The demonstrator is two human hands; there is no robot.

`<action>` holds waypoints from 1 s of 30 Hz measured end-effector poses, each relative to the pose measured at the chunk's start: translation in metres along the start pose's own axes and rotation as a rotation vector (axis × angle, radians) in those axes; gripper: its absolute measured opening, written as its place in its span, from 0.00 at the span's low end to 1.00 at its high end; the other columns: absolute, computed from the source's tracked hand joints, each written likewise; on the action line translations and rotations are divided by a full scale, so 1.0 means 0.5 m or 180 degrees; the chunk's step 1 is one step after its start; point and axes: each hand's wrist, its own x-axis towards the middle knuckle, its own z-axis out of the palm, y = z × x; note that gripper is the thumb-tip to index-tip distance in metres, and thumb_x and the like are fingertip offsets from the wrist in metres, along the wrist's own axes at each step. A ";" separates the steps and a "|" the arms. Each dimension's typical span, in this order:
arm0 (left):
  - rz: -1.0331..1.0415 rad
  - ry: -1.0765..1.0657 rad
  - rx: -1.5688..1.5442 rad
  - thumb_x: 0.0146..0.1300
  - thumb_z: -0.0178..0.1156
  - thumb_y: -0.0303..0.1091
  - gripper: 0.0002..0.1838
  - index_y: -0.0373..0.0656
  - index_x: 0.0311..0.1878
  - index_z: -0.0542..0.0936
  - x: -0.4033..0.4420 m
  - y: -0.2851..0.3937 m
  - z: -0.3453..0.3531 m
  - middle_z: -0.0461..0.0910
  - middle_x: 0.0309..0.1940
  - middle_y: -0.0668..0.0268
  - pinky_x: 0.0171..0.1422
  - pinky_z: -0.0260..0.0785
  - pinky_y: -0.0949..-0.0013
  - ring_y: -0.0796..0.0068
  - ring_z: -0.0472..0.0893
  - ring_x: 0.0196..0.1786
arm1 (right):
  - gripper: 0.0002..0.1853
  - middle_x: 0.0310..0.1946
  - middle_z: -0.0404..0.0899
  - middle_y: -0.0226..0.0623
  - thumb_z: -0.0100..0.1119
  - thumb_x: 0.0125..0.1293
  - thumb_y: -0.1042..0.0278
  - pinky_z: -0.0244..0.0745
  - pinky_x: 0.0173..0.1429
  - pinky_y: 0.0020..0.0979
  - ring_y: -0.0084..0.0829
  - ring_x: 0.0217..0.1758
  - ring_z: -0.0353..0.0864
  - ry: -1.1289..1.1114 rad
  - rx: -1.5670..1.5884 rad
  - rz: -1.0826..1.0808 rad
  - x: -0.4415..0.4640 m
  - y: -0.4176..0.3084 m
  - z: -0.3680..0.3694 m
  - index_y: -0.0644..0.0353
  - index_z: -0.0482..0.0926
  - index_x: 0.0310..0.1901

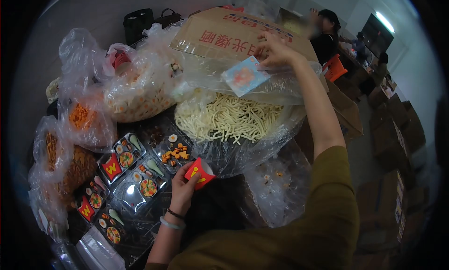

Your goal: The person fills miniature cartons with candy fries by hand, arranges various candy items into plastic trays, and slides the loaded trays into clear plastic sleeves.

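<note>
My left hand [184, 188] is closed on a small red carton [200, 174] with a yellow mark, below the pile of pale noodle-like strands [243, 115]. Up by the cardboard box [210, 33], my right hand [276, 50] has its fingers bent, beside a light blue packet [244, 76] with a reddish picture. Whether the fingers grip that packet is unclear. To the left of my left hand lie clear trays [133, 193] with small food-shaped pieces; two of them hold red cartons [110, 168]. Loose orange and brown pieces [177, 153] lie just above my left hand.
Plastic bags of small pieces [140, 94] stand at the left and back, one with orange bits [82, 116]. A person in black [326, 40] is at the upper right, near an orange chair [334, 68]. Cardboard boxes [381, 200] fill the right side.
</note>
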 end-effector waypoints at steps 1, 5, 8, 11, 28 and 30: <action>-0.0110 -0.0149 -0.0114 0.60 0.60 0.24 0.22 0.37 0.58 0.70 0.007 0.016 0.023 0.76 0.51 0.61 0.56 0.71 0.72 0.74 0.77 0.50 | 0.32 0.61 0.60 0.35 0.76 0.34 0.51 0.46 0.66 0.48 0.40 0.68 0.54 0.0002 0.0049 -0.0013 -0.001 -0.002 0.008 0.37 0.80 0.49; 0.0030 -0.1255 -0.0431 0.60 0.60 0.26 0.25 0.40 0.61 0.68 0.110 0.072 0.128 0.73 0.54 0.63 0.55 0.72 0.70 0.74 0.75 0.53 | 0.31 0.59 0.61 0.34 0.75 0.35 0.53 0.46 0.66 0.47 0.40 0.67 0.55 -0.0002 0.0207 -0.0053 -0.001 -0.011 0.014 0.38 0.81 0.48; -0.0025 -0.2080 -0.0907 0.62 0.57 0.25 0.27 0.41 0.64 0.65 0.185 0.147 0.215 0.72 0.55 0.63 0.57 0.72 0.69 0.74 0.75 0.53 | 0.31 0.58 0.62 0.34 0.75 0.36 0.53 0.46 0.66 0.48 0.40 0.66 0.56 0.0019 0.0309 -0.0075 -0.011 -0.009 0.012 0.38 0.80 0.49; -0.0058 -0.2147 -0.1255 0.62 0.57 0.26 0.26 0.42 0.65 0.64 0.255 0.177 0.260 0.71 0.57 0.62 0.53 0.75 0.69 0.71 0.77 0.53 | 0.29 0.56 0.64 0.34 0.74 0.37 0.53 0.47 0.66 0.47 0.40 0.66 0.57 0.0019 0.0400 -0.0120 -0.012 -0.008 0.017 0.40 0.81 0.47; 0.0197 -0.2105 -0.1066 0.62 0.57 0.27 0.29 0.40 0.67 0.61 0.260 0.197 0.267 0.71 0.58 0.60 0.51 0.76 0.64 0.68 0.77 0.53 | 0.14 0.28 0.79 0.29 0.68 0.52 0.67 0.71 0.36 0.24 0.22 0.31 0.76 -0.0761 0.1948 0.0213 -0.045 0.007 -0.039 0.63 0.79 0.39; 0.0161 -0.2084 -0.0984 0.63 0.57 0.27 0.29 0.40 0.67 0.61 0.252 0.197 0.259 0.71 0.58 0.60 0.53 0.76 0.64 0.68 0.77 0.54 | 0.12 0.26 0.78 0.27 0.66 0.55 0.67 0.70 0.33 0.22 0.19 0.28 0.75 -0.0463 0.2273 0.0557 -0.057 0.014 -0.054 0.63 0.79 0.39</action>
